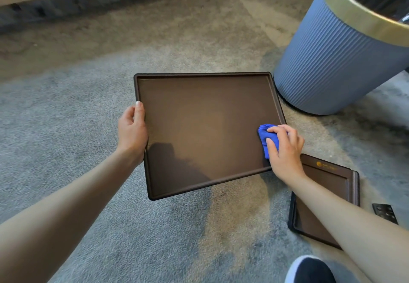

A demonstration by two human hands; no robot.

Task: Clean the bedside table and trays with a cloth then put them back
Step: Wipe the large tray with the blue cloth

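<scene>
Your right hand's [285, 147] fingers [277, 130] curl over a bunched blue cloth [266, 136] and press it onto the inner floor of the large brown tray [199, 127]. The cloth sits just inside the tray's right rim, toward the near right corner. Your left hand [132, 131] grips the tray's left rim, with the thumb [139, 110] lying along the top of the rim and the other fingers tucked underneath, out of sight.

From this, you look to be partway through wiping the large tray. The cloth covers only a small patch at the right side, and you cannot tell from the bare brown floor how much of it has been wiped. Whether the smaller tray [327, 194] has been cleaned cannot be told either. The bedside table is not in view, so its cleaning and the putting back both seem to be left.

The large tray hangs tilted above the grey carpet [66, 127] and casts a shadow beneath its near edge. Its far right corner is just beside the ribbed blue bin [332, 65]. The smaller tray lies flat on the carpet to the near right, partly under your right forearm. A dark remote [385, 213] lies just to its right, and a shoe tip [309, 269] shows at the near edge.
</scene>
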